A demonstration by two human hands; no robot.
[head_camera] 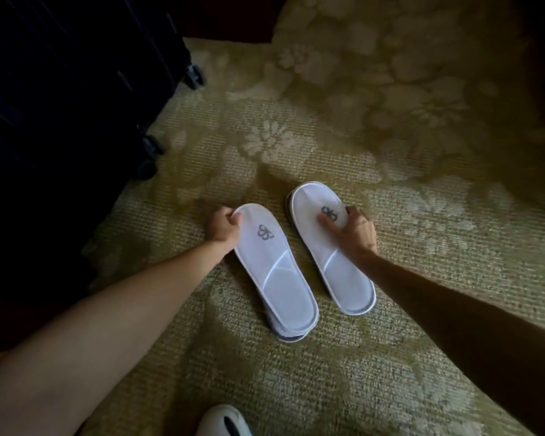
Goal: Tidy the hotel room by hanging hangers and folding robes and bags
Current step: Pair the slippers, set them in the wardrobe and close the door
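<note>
Two white slippers lie mid-frame on the carpet (390,357) — your left hand (224,226) pinches the left slipper (274,272), your right hand (354,229) grasps the right slipper (331,247).

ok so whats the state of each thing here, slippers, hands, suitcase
left slipper: flat on the carpet, sole down, stacked on another slipper, toe gripped by the left hand
right slipper: flat on the carpet, logo up, right hand holding its toe end, fingers over the top
suitcase: dark, closed, lying with its wheels toward the slippers
white shoe: at the bottom edge, mostly cut off
</note>
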